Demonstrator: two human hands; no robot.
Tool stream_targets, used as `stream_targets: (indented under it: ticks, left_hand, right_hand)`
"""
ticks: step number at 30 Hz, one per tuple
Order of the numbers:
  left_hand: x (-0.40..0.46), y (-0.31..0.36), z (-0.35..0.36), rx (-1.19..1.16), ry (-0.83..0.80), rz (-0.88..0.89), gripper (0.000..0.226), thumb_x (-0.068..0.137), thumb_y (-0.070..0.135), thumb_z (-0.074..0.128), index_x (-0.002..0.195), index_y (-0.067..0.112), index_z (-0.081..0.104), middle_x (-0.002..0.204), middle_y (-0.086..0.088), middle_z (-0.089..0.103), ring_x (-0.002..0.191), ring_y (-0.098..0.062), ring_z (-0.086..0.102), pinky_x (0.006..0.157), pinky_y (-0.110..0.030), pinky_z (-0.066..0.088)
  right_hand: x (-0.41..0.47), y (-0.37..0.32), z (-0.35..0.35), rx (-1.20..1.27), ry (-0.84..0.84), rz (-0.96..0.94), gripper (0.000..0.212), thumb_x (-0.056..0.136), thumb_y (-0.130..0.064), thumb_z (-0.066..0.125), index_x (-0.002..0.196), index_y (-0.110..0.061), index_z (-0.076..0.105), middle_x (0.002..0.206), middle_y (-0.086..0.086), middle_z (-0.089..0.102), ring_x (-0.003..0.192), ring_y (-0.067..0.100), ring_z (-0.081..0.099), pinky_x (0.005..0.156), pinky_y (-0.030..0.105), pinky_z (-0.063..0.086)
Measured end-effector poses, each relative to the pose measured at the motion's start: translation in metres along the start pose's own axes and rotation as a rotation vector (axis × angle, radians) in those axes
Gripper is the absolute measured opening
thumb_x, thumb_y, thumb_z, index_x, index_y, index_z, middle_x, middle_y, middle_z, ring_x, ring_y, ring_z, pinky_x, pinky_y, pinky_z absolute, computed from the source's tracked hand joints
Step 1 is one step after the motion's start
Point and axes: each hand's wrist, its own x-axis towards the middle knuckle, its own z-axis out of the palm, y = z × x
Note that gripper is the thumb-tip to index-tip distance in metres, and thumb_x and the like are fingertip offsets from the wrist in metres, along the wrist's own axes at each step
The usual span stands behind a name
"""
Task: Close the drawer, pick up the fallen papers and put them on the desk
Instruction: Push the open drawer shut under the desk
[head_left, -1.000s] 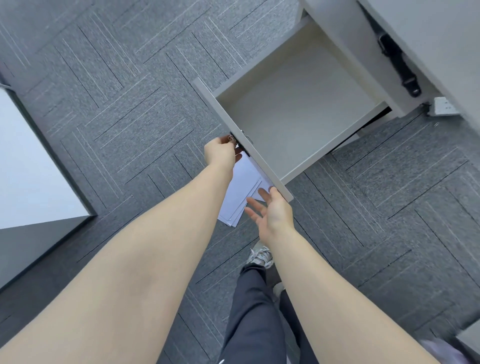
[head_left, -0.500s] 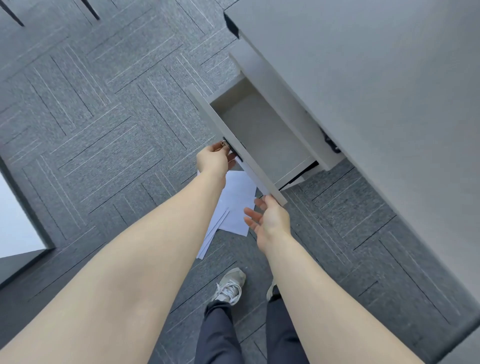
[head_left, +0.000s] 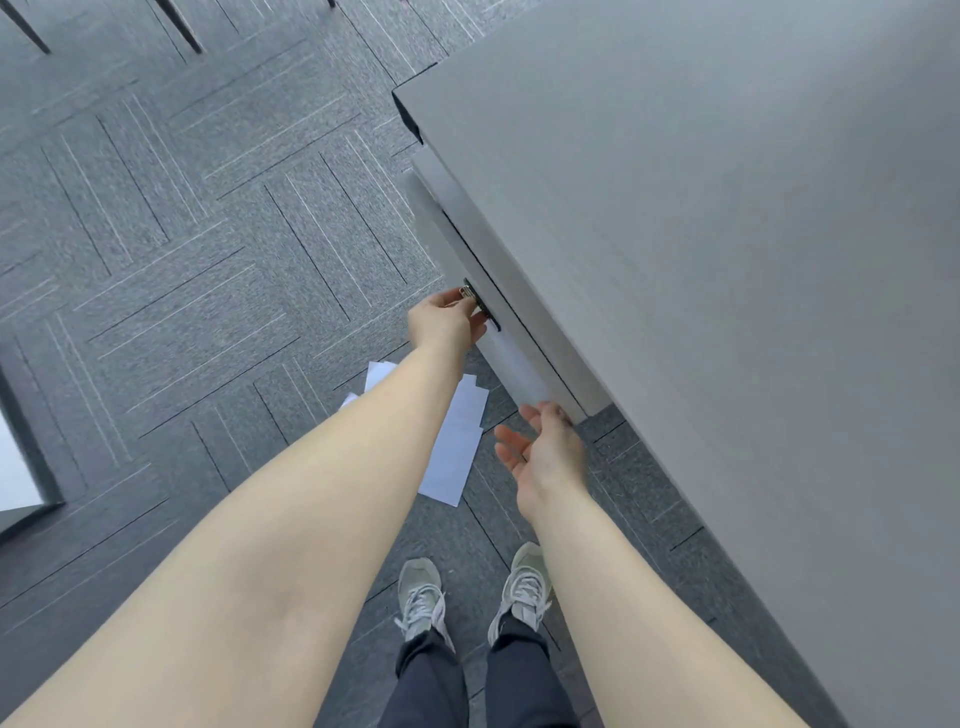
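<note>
1. the drawer (head_left: 511, 358) sits nearly flush under the edge of the grey surface (head_left: 727, 312); only a thin dark gap shows along its top, so the closing step looks all but done.
2. the left hand (head_left: 447, 322) has its fingertips pinched on the small dark handle (head_left: 480, 304) at the drawer front.
3. the right hand (head_left: 545, 447) is open, fingers spread, palm turned toward the near end of the drawer front, holding nothing; whether it touches the panel i cannot tell.
4. the fallen papers (head_left: 457, 441) lie on the carpet floor (head_left: 182, 260), below the left forearm and just left of the right hand, close to the drawer's foot.
5. the sheets overlap in a loose fan, long axis running from the shoes (head_left: 421, 597) toward the drawer, roughly in line with the left forearm.
6. the right hand is free and nearer, so i'd judge it best placed to reach down and left for them.
</note>
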Motion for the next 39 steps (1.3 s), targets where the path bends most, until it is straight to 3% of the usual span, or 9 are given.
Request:
stream_targets:
  ticks: [6, 10, 13, 17, 19, 25, 32, 34, 39]
  left_hand:
    - [0.004, 0.0, 0.019, 0.018, 0.005, 0.009, 0.028, 0.091, -0.005, 0.052, 0.118, -0.001, 0.06, 0.099, -0.016, 0.063, 0.064, -0.016, 0.063, 0.052, -0.02, 0.053]
    - [0.011, 0.003, 0.023, 0.049, 0.078, 0.004, 0.021, 0.087, -0.009, 0.054, 0.084, 0.01, 0.06, 0.097, -0.02, 0.065, 0.071, -0.029, 0.068, 0.048, -0.022, 0.055]
    - [0.015, 0.002, 0.021, 0.122, 0.048, 0.048, 0.019, 0.087, -0.008, 0.055, 0.092, 0.009, 0.061, 0.097, -0.017, 0.066, 0.067, -0.027, 0.068, 0.049, -0.024, 0.055]
    - [0.016, -0.001, 0.003, 0.778, -0.017, 0.447, 0.019, 0.09, 0.01, 0.056, 0.108, 0.008, 0.063, 0.101, -0.018, 0.073, 0.079, -0.033, 0.069, 0.073, -0.04, 0.055]
    - [0.015, -0.001, -0.004, 1.225, -0.009, 0.725, 0.021, 0.093, 0.017, 0.051, 0.109, 0.005, 0.058, 0.098, -0.022, 0.071, 0.089, -0.04, 0.066, 0.066, -0.039, 0.043]
    - [0.023, 0.004, -0.01, 1.647, -0.076, 0.919, 0.021, 0.096, 0.007, 0.045, 0.115, 0.001, 0.05, 0.098, -0.025, 0.07, 0.088, -0.046, 0.066, 0.059, -0.04, 0.034]
    - [0.026, 0.004, -0.016, 1.279, -0.2, 0.765, 0.023, 0.083, -0.002, 0.042, 0.098, 0.009, 0.055, 0.105, -0.014, 0.072, 0.084, -0.034, 0.069, 0.06, -0.035, 0.049]
    - [0.027, 0.003, -0.016, 1.087, -0.257, 0.616, 0.008, 0.089, 0.008, 0.046, 0.09, 0.01, 0.054, 0.103, -0.007, 0.074, 0.071, -0.027, 0.069, 0.052, -0.029, 0.048]
    - [0.025, -0.016, -0.047, 0.802, -0.237, 0.366, 0.038, 0.091, 0.045, 0.045, 0.099, 0.011, 0.06, 0.101, -0.01, 0.07, 0.077, -0.029, 0.073, 0.072, -0.047, 0.058]
  right_hand:
    - [0.009, -0.012, 0.004, 0.026, 0.043, -0.045, 0.022, 0.101, -0.028, 0.037, 0.09, -0.027, 0.056, 0.114, -0.002, 0.065, 0.06, 0.013, 0.067, 0.058, 0.026, 0.046]
    - [0.013, -0.013, 0.007, 0.085, 0.067, -0.05, 0.021, 0.101, -0.023, 0.038, 0.099, -0.021, 0.059, 0.115, 0.003, 0.068, 0.06, 0.014, 0.068, 0.059, 0.026, 0.046]
    - [0.014, -0.012, 0.009, 0.089, 0.069, -0.063, 0.022, 0.101, -0.022, 0.037, 0.107, -0.018, 0.058, 0.114, 0.004, 0.067, 0.064, 0.016, 0.067, 0.059, 0.027, 0.046]
    - [0.014, -0.011, 0.01, -0.006, 0.041, -0.108, 0.022, 0.1, -0.022, 0.035, 0.098, -0.022, 0.057, 0.107, 0.004, 0.067, 0.063, 0.018, 0.064, 0.056, 0.026, 0.046]
    - [0.016, -0.01, 0.009, -0.095, 0.028, -0.142, 0.025, 0.1, -0.022, 0.034, 0.108, -0.019, 0.058, 0.104, 0.003, 0.069, 0.06, 0.017, 0.063, 0.055, 0.026, 0.046]
    - [0.021, -0.004, 0.007, -0.197, 0.035, -0.219, 0.031, 0.1, -0.023, 0.033, 0.119, -0.017, 0.056, 0.101, 0.003, 0.07, 0.049, 0.012, 0.062, 0.05, 0.026, 0.046]
    - [0.024, -0.001, 0.006, -0.198, 0.02, -0.247, 0.032, 0.101, -0.025, 0.034, 0.123, -0.016, 0.055, 0.106, 0.005, 0.069, 0.048, 0.011, 0.063, 0.051, 0.026, 0.048]
    - [0.023, -0.001, 0.008, -0.195, 0.004, -0.259, 0.032, 0.101, -0.025, 0.035, 0.124, -0.016, 0.055, 0.106, 0.005, 0.068, 0.048, 0.012, 0.063, 0.05, 0.026, 0.047]
    - [0.03, 0.008, 0.019, -0.351, -0.047, -0.293, 0.028, 0.099, -0.021, 0.037, 0.119, -0.02, 0.056, 0.094, 0.005, 0.067, 0.057, 0.018, 0.06, 0.052, 0.029, 0.047]
